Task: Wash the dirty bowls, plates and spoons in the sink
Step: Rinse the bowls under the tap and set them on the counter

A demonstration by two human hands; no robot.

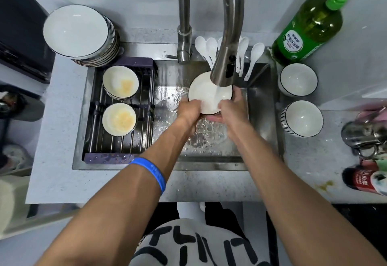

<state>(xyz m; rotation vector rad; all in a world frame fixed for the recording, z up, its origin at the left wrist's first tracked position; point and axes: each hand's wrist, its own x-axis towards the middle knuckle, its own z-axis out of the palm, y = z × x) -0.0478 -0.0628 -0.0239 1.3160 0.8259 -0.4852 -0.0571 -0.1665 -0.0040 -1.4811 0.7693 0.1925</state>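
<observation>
Steel sink basin (259,98): left hand (188,111) and right hand (233,109) both grip white dark-rimmed ceramic bowl (204,94) under steel faucet spout (228,41), water running in. Dark drain rack (123,140) at left holds two soiled bowls.

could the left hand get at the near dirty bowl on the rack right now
Probably not yet: the left hand is gripping the bowl under the tap. The dirty bowl itself sits uncovered on the rack, so the path looks free once it lets go.

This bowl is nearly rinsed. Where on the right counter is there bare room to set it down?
Bare counter lies in front of the two clean bowls, left of the metal cups. Beside the soap bottle it is crowded.
</observation>
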